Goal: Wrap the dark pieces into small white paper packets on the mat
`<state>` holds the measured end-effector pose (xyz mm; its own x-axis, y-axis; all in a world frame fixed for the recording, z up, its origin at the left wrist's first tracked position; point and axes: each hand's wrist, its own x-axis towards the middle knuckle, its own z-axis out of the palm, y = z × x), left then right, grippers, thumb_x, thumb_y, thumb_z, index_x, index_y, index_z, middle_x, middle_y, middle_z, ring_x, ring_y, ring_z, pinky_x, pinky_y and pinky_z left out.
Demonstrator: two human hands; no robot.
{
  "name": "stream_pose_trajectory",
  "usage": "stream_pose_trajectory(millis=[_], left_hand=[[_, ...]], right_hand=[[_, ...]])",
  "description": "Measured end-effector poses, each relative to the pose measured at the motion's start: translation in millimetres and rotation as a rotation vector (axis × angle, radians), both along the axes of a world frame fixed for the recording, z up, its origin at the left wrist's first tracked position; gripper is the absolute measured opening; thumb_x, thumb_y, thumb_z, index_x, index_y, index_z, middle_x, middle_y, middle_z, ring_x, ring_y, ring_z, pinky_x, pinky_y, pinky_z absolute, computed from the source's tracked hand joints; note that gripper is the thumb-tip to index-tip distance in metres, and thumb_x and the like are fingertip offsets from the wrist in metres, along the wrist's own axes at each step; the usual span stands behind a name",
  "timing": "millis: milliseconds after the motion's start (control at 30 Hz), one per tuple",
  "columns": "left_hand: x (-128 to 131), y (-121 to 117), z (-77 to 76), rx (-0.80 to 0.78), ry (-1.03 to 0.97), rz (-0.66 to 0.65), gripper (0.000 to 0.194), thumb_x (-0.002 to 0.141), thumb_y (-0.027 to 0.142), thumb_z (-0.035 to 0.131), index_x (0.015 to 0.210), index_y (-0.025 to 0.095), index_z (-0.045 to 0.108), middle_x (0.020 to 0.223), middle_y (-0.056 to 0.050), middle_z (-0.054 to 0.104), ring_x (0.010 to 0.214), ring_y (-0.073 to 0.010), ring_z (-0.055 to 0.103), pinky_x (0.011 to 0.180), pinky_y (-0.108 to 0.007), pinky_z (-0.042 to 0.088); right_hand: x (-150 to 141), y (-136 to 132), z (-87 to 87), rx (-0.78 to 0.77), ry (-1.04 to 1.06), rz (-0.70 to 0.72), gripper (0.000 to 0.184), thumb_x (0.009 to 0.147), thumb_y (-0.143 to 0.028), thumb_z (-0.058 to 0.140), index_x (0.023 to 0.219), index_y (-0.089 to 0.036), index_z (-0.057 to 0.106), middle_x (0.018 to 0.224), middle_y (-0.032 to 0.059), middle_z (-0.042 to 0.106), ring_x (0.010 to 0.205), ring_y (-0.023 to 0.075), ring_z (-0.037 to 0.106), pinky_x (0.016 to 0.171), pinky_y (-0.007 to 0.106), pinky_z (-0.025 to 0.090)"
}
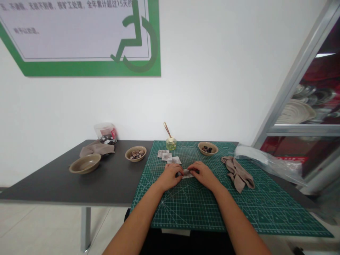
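On the green cutting mat (202,212), both hands work at a small pale printed square (187,174), partly rolled or folded between them. My left hand (172,176) pinches its left end, and my right hand (202,173) pinches its right end. What lies inside the fold, if anything, is hidden by the fingers. Just beyond my left hand lie several similar flat printed squares (166,156). Past my right hand stands a tan bowl (216,150) of small dark pieces (207,149).
A glass reed diffuser (171,144) stands at the mat's back. A crumpled brown cloth (239,173) and plastic bag (268,164) lie right. Leftward are a bowl of small pieces (136,154), another bowl (85,164), a cloth (91,148) and a clear tub (105,131).
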<state>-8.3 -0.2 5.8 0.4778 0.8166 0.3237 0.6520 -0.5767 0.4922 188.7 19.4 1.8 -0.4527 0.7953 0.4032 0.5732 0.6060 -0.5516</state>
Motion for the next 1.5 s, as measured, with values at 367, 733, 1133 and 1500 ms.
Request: stream_pose_trajectory(millis=[367, 733, 1133, 1500], left_hand=[[-1.3, 0.6, -2.1, 0.007, -0.010, -0.006, 0.014, 0.075, 0.012, 0.054, 0.078, 0.022, 0.063, 0.098, -0.001, 0.064, 0.101, -0.0203, 0.053, 0.093, -0.038, 0.031], [-1.0, 0.8, -1.8, -0.001, -0.002, -0.005, 0.013, 0.074, 0.012, 0.054, 0.078, 0.021, 0.063, 0.096, -0.001, 0.064, 0.101, -0.0204, 0.053, 0.092, -0.038, 0.031], [-0.1, -0.8, 0.9, -0.023, 0.007, 0.009, 0.015, 0.075, 0.012, 0.053, 0.080, 0.021, 0.064, 0.098, -0.002, 0.064, 0.102, -0.0203, 0.052, 0.092, -0.038, 0.031], [-1.1, -0.6, 0.3, -0.010, 0.002, 0.002, 0.013, 0.075, 0.013, 0.054, 0.080, 0.021, 0.063, 0.099, -0.001, 0.064, 0.102, -0.0203, 0.052, 0.093, -0.038, 0.030]], right_hand=[[-3.2, -2.1, 1.5, -0.005, 0.012, 0.033, 0.017, 0.074, -0.007, 0.053, 0.081, -0.019, 0.063, 0.079, 0.0029, 0.060, 0.080, 0.0174, 0.053, 0.074, 0.030, 0.041], [-4.7, -3.2, 2.9, -0.036, 0.021, 0.013, 0.013, 0.073, -0.008, 0.054, 0.076, -0.018, 0.060, 0.074, 0.0014, 0.058, 0.073, 0.0153, 0.053, 0.068, 0.027, 0.041], [-1.3, -0.4, 0.0, -0.038, 0.003, 0.051, 0.021, 0.076, -0.009, 0.051, 0.087, -0.019, 0.066, 0.082, 0.0044, 0.060, 0.081, 0.0170, 0.054, 0.075, 0.030, 0.042], [-6.3, -4.6, 3.3, -0.056, 0.022, 0.027, 0.014, 0.073, -0.008, 0.052, 0.079, -0.019, 0.059, 0.077, 0.0018, 0.057, 0.074, 0.0158, 0.053, 0.068, 0.028, 0.042]])
